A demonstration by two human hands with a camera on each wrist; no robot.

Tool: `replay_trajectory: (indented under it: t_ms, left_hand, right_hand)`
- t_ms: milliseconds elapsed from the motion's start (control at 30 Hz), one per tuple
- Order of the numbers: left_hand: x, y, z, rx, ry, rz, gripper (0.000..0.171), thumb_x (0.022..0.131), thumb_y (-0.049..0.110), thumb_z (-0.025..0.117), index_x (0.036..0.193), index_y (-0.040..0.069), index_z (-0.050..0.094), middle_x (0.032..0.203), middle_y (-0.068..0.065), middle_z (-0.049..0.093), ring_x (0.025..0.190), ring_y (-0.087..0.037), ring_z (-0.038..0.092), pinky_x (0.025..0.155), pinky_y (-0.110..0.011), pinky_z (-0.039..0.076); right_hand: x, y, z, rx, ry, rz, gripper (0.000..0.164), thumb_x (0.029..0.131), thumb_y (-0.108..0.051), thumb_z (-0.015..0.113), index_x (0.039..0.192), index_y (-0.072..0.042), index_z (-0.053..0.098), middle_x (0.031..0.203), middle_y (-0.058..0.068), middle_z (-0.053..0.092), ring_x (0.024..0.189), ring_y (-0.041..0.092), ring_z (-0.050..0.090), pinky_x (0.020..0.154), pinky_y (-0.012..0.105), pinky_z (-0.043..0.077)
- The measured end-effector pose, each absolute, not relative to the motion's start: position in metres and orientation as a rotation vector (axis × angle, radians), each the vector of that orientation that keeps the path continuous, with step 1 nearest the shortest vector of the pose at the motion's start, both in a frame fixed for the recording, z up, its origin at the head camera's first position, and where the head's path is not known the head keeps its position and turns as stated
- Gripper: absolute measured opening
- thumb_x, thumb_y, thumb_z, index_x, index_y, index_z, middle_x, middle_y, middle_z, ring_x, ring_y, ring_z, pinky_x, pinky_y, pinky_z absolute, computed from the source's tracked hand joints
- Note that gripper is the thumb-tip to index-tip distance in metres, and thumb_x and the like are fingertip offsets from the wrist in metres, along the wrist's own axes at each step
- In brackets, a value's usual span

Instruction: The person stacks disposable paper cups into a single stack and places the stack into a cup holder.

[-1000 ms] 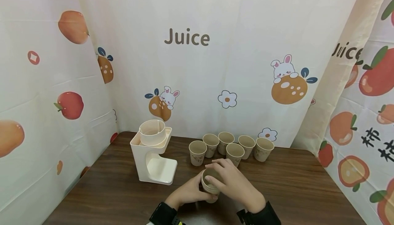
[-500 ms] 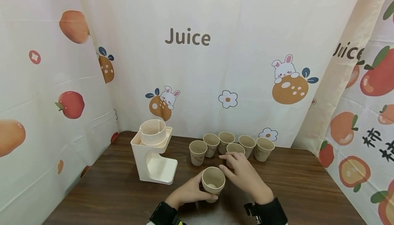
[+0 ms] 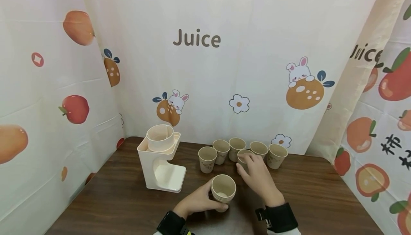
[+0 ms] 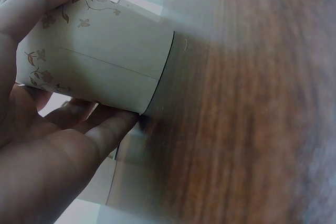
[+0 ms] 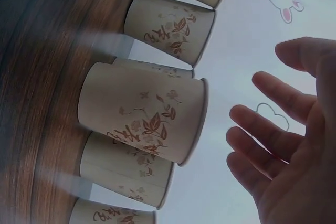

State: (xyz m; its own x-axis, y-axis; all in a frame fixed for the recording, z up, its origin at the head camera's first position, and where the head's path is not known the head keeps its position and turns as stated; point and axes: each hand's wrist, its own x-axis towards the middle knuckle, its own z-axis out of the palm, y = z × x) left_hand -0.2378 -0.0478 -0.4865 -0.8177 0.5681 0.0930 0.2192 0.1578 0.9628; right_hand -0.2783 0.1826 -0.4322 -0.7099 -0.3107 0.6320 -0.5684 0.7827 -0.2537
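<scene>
My left hand (image 3: 200,201) grips a nested stack of beige paper cups (image 3: 223,188) close over the dark wooden table. In the left wrist view, its fingers curl round the lowest paper cup (image 4: 100,51), which has brown flower sprigs. My right hand (image 3: 258,178) reaches over the nearest paper cup (image 3: 241,160) of a group standing at the back. The right wrist view shows the fingers (image 5: 273,129) relaxed and spread, apart from that cup's rim, with nothing between them.
Several more upright paper cups (image 3: 207,160) stand behind, close together. To the left is a cream-coloured stand (image 3: 149,170) with a round container (image 3: 160,143) on top and a flat base plate. A fruit-print curtain (image 3: 205,78) borders the table (image 3: 308,188).
My right hand has left the mouth of the held stack and moved right and away from me, to the nearest standing cup. My left hand keeps its grip on the stack.
</scene>
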Motion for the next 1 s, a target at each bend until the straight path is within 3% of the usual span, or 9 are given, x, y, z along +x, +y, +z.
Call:
replay_trajectory:
  t_ms: [533,1000]
  left_hand:
    - [-0.238,-0.048,-0.485,0.755,2.151,1.711,0.075,0.074,0.030,0.078,0.136,0.038,0.036,0.125,-0.002,0.055,0.114,-0.019,0.049,0.099,-0.049,0.033]
    - [-0.237,-0.049,-0.488,0.741,2.138,1.701,0.076,0.074,0.031,0.078,0.136,0.038,0.035,0.124,0.001,0.055,0.112,-0.016,0.049,0.098,-0.048,0.034]
  right_hand:
    - [-0.297,0.188,-0.441,0.563,-2.394,0.596,0.028,0.085,-0.023,0.067,0.109,-0.010,0.065,0.104,0.012,0.063,0.105,0.037,0.049,0.086,0.054,0.043]
    - [-0.310,0.188,-0.451,0.523,-2.442,0.601,0.031,0.088,-0.027,0.063,0.112,-0.007,0.064,0.113,0.021,0.060,0.108,0.039,0.046,0.089,0.056,0.042]
